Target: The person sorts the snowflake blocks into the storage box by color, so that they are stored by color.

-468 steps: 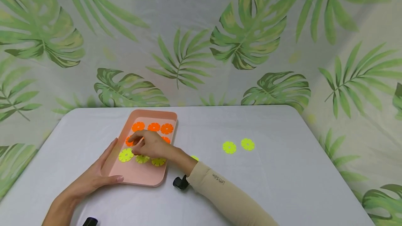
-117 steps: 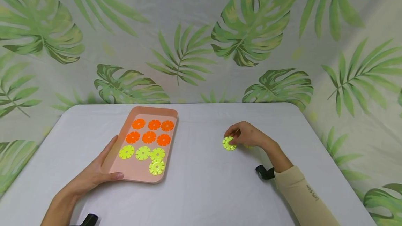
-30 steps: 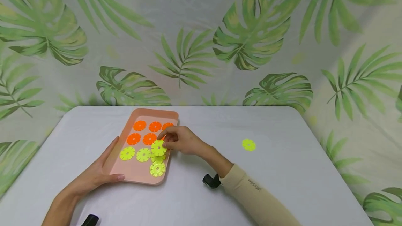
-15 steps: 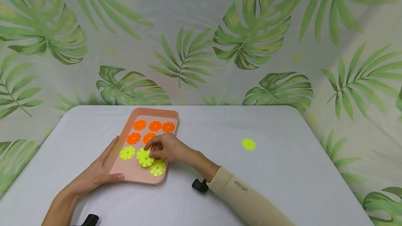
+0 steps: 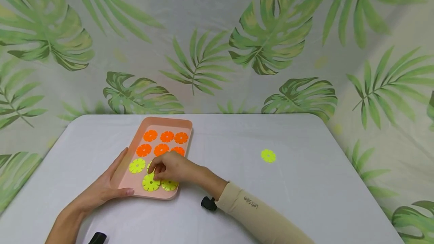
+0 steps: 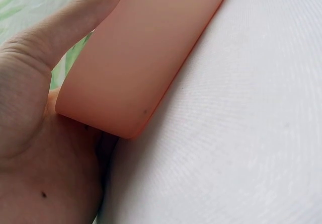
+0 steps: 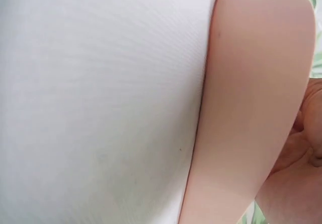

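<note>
In the head view a pink tray point(image 5: 130, 184) holds orange notched discs point(image 5: 161, 150) in two rows, with yellow-green ones point(image 5: 137, 165) nearer the person. My left hand point(image 5: 96, 192) spans the tray's near left corner, thumb along the front rim and straight fingers along the side. My right hand point(image 5: 176, 166) pinches a yellow-green notched disc point(image 5: 150, 184) by its right edge, low over the tray's near part. Another yellow-green disc point(image 5: 169, 186) lies just right of it, partly covered by the hand. Both wrist views show mainly the tray's outer wall point(image 6: 136, 58).
One yellow-green disc point(image 5: 268, 156) lies alone on the white tablecloth point(image 5: 288, 191) to the right. A black wrist camera point(image 5: 208, 203) sits under the right wrist, another point(image 5: 98, 238) near the left forearm. A leaf-patterned cloth point(image 5: 196, 59) hangs behind the table.
The right hand has brought a yellow-green disc from the table into the tray, then moved it left and nearer the person, beside the lowest disc. The left hand stays at the tray corner.
</note>
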The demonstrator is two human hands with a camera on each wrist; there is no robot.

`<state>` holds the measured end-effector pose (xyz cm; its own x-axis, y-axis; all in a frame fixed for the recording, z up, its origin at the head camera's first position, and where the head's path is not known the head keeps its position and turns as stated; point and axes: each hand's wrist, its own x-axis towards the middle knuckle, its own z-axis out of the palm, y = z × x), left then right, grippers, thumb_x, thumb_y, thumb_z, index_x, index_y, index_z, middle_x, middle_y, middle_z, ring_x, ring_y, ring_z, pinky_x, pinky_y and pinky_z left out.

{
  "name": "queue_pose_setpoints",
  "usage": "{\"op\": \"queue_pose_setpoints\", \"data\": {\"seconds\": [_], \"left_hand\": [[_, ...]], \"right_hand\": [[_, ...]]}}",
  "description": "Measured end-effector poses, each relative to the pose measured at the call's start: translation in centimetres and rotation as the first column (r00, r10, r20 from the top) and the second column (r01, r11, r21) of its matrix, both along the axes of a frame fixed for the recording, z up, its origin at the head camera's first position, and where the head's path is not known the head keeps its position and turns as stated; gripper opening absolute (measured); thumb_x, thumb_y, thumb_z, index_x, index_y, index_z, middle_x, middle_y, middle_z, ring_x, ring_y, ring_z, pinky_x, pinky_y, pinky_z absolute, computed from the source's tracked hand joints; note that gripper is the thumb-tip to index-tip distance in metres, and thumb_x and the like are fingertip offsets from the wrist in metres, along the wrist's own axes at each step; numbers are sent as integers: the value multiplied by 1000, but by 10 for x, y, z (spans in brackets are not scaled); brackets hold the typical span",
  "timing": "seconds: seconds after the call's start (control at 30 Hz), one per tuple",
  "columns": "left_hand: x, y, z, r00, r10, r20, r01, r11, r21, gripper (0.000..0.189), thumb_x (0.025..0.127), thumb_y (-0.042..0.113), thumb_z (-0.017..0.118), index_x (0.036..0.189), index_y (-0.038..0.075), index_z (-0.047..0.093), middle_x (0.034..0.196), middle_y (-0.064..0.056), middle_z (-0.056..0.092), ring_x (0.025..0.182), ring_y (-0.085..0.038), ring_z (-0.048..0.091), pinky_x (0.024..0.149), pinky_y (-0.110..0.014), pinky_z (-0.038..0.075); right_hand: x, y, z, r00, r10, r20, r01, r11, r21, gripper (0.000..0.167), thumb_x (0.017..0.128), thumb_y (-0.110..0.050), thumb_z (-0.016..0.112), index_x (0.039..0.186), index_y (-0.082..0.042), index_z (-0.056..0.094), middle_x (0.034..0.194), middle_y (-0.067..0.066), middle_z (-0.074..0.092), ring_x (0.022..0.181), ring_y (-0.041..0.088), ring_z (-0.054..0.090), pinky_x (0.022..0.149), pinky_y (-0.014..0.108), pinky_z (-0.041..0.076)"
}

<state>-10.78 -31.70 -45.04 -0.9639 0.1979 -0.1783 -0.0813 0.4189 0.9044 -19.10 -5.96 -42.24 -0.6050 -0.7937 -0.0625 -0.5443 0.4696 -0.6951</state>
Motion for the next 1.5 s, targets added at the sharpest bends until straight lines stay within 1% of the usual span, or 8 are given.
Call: {"op": "queue_pose_setpoints", "data": {"seconds": [0.17,0.4,0.53,0.67,0.93,1.07,1.23,1.5], "left_hand": [[0,-1,-1,1000,1,5,-1,1000,-4,118,86,17,81,165,49,-1,177,-14,1,135,-23,26,103,-40,24],[0,-1,-2,1000,6,3,-6,1000,0,116,87,18,81,164,50,1,177,-11,3,135,-17,26,102,-34,24],[0,-1,-2,1000,9,4,-9,1000,-7,117,86,18,81,164,50,0,177,-11,2,136,-22,25,104,-38,23],[0,-2,-1,1000,12,6,-12,1000,-18,117,87,19,81,164,50,0,177,-13,3,136,-26,25,103,-40,24],[1,-3,-3,1000,-6,-27,7,1000,23,116,87,15,80,166,46,1,177,-13,2,133,-15,26,91,-13,24],[1,-2,-4,999,-9,-32,10,1000,28,116,87,15,80,166,46,1,177,-14,3,130,-9,28,90,-12,26],[1,-2,-4,1000,-9,-27,10,999,39,115,87,15,80,166,47,2,177,-13,2,128,-3,27,90,-12,26],[0,-1,-2,1000,-4,-17,5,1000,14,115,87,17,80,165,47,1,176,-14,4,132,-16,27,91,-15,26]], "right_hand": [[4,-1,1,1000,-14,-16,14,1000,19,11,94,-15,78,105,-13,78,82,-10,69,74,-2,58,68,10,49],[1,2,2,999,-32,9,32,999,14,13,94,-12,77,106,-13,77,87,-8,71,77,-1,59,70,11,50],[-3,9,6,999,-35,-22,35,999,25,16,95,-7,74,108,-15,76,90,-7,71,80,1,59,72,11,49],[-5,15,8,999,-13,-35,14,999,41,25,95,2,66,111,-14,75,94,-6,72,83,2,59,73,12,49],[-2,19,9,998,11,-68,-4,995,97,34,93,8,60,110,-17,75,92,-6,71,84,3,58,71,12,48],[-2,20,9,998,27,-49,-22,995,102,36,92,9,61,112,-17,74,92,-6,70,82,3,58,70,13,49],[-4,24,10,999,37,18,-38,998,55,34,92,8,62,115,-15,73,96,-3,71,83,4,59,69,14,51],[-13,41,15,998,47,51,-41,994,-101,30,93,3,70,121,-7,72,113,4,75,91,5,65,81,15,54]]}}
